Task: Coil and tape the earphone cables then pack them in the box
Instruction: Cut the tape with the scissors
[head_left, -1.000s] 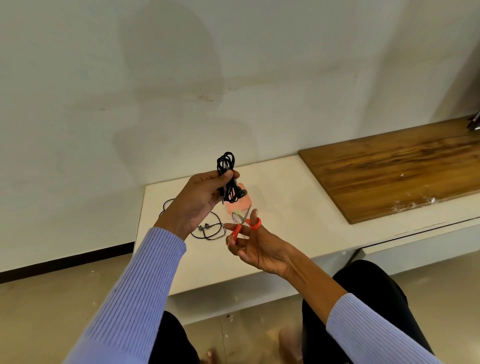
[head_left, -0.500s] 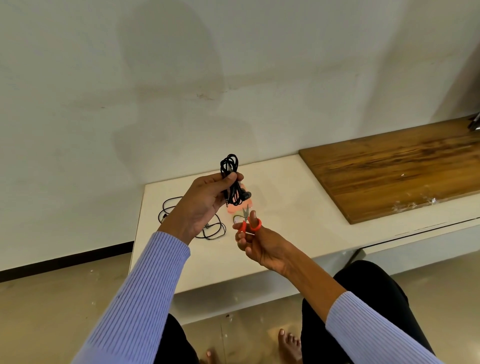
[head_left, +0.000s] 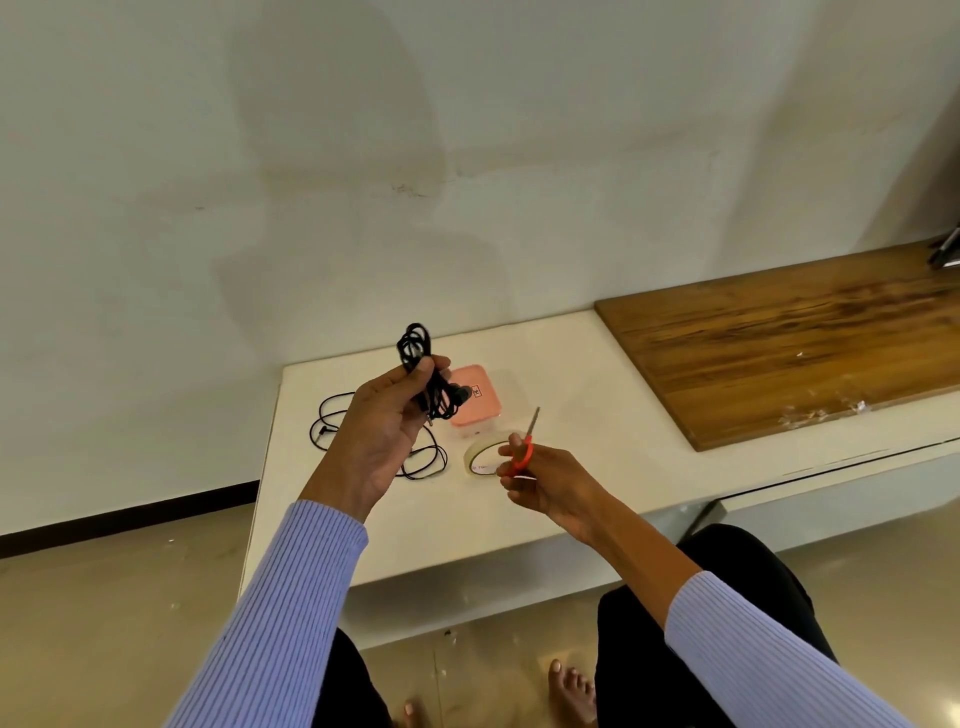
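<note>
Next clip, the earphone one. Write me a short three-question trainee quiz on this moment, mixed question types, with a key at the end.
1. True or false: the left hand grips a coiled black cable above the white ledge.
2. What does the right hand hold?
A. roll of tape
B. orange-handled scissors
C. pink box
3. Fill in: the loose earphone cable lies on the ledge to the ____ of the roll of tape, as the camera sees it.

Key
1. True.
2. B; the roll of tape rests on the ledge, the pink box just behind it.
3. Left.
</note>
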